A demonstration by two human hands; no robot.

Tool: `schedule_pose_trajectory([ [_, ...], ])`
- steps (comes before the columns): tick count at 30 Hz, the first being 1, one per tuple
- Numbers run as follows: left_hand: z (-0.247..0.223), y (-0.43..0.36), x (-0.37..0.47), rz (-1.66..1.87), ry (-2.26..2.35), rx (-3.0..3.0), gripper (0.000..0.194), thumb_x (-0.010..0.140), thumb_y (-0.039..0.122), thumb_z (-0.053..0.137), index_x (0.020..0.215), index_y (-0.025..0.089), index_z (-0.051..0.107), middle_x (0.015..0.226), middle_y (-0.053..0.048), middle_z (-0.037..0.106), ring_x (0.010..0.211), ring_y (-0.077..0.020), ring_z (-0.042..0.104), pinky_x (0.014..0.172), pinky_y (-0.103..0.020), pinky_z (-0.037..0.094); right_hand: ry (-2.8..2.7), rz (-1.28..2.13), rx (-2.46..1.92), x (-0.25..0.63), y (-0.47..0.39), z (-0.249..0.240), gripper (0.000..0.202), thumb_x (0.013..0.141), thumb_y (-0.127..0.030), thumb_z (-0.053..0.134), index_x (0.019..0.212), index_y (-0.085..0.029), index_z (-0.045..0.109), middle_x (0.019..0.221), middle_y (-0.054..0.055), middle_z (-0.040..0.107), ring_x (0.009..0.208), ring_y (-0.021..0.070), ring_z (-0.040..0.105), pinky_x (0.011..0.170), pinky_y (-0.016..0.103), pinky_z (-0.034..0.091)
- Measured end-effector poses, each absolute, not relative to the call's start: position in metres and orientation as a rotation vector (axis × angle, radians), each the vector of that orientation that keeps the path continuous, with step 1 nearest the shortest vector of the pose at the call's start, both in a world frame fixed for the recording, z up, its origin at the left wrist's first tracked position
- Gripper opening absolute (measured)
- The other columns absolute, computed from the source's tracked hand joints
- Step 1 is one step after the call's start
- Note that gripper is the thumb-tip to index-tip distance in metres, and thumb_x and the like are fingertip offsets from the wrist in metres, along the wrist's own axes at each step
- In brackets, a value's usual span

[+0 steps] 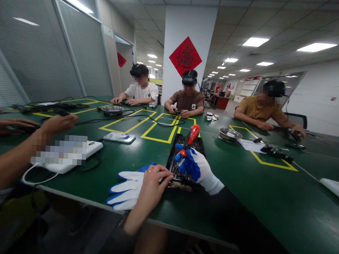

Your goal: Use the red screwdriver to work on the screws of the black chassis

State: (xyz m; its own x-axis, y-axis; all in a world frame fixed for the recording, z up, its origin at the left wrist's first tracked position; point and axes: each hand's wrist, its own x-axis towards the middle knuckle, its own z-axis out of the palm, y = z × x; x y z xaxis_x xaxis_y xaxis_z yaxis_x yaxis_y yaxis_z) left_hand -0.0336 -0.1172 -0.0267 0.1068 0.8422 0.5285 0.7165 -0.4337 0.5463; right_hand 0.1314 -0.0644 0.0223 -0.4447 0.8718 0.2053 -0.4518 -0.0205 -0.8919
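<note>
My right hand (pixel 197 165) wears a white glove with blue palm and fingers, and it is closed round a screwdriver (pixel 191 136) with a red and black handle. The screwdriver is tilted, its shaft pointing down toward the near end of a black open casing (pixel 171 161) with parts inside. At the casing's near left corner is my bare left hand (pixel 154 179), fingers bent and drawn together close to the screwdriver's tip. What those fingers pinch is hidden. A second white and blue glove (pixel 128 189) lies flat on the table beside my left wrist.
On the green table (pixel 122 151) are a phone (pixel 119 137), a white device (pixel 92 149) with cables, metal bowls (pixel 230 134) and black parts (pixel 277 152). Three people sit opposite. Another person's arms (pixel 48 131) reach in from the left.
</note>
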Motion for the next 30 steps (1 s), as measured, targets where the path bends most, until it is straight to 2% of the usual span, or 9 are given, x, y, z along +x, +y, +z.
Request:
schedule_pose_trajectory([
  [8,-0.025,-0.119,-0.034,1.237,1.575,2.217,0.017,0.081,0.031,0.053,0.082,0.025,0.068,0.088,-0.002,0.061,0.086,-0.0184,0.048,0.078,-0.033,0.036,-1.179,1.547,-0.643,0.126,-0.069,0.023,0.035,0.068,-0.035,0.068,0.092,-0.017,0.051,0.065,0.001,0.065,0.045,0.0094,0.054,0.04,0.019,0.043],
  [13,-0.025,-0.119,-0.034,1.235,1.589,2.228,0.017,0.082,0.03,0.052,0.082,0.025,0.068,0.089,-0.003,0.061,0.087,-0.0187,0.048,0.078,-0.033,0.036,-1.242,1.621,-0.556,0.129,-0.067,0.025,0.04,0.077,-0.042,0.056,0.107,-0.017,0.051,0.076,0.004,0.065,0.048,0.0094,0.055,0.043,0.021,0.044],
  [17,-0.025,-0.118,-0.034,1.235,1.582,2.234,0.017,0.081,0.03,0.052,0.082,0.025,0.068,0.089,-0.003,0.061,0.086,-0.019,0.048,0.078,-0.033,0.037,-1.29,1.602,-0.527,0.131,-0.067,0.025,0.037,0.078,-0.04,0.055,0.106,-0.016,0.054,0.082,0.006,0.065,0.051,0.0093,0.056,0.046,0.022,0.044],
  [20,-0.025,-0.118,-0.034,1.239,1.58,2.235,0.017,0.081,0.03,0.052,0.081,0.025,0.069,0.088,-0.003,0.061,0.085,-0.0191,0.048,0.077,-0.034,0.037,-1.278,1.574,-0.56,0.129,-0.069,0.026,0.035,0.075,-0.037,0.058,0.103,-0.016,0.054,0.078,0.005,0.066,0.049,0.009,0.055,0.045,0.022,0.043],
  [25,-0.026,-0.118,-0.033,1.232,1.596,2.24,0.017,0.081,0.03,0.052,0.082,0.025,0.069,0.088,-0.003,0.061,0.086,-0.0188,0.048,0.077,-0.033,0.037,-1.209,1.457,-0.677,0.124,-0.075,0.029,0.033,0.064,-0.027,0.07,0.089,-0.016,0.052,0.071,0.001,0.065,0.044,0.0071,0.052,0.041,0.019,0.041],
  [27,-0.026,-0.118,-0.033,1.234,1.596,2.24,0.017,0.081,0.03,0.052,0.082,0.025,0.069,0.088,-0.003,0.06,0.086,-0.0185,0.048,0.077,-0.033,0.037,-1.217,1.47,-0.658,0.124,-0.075,0.029,0.034,0.065,-0.029,0.069,0.092,-0.016,0.052,0.071,0.001,0.065,0.045,0.0075,0.052,0.041,0.019,0.041],
  [30,-0.026,-0.118,-0.033,1.229,1.601,2.24,0.017,0.081,0.03,0.053,0.082,0.025,0.068,0.088,-0.003,0.06,0.086,-0.0183,0.048,0.078,-0.033,0.037,-1.234,1.577,-0.582,0.127,-0.073,0.029,0.04,0.073,-0.037,0.062,0.106,-0.017,0.05,0.073,0.003,0.065,0.047,0.0088,0.054,0.044,0.021,0.043],
])
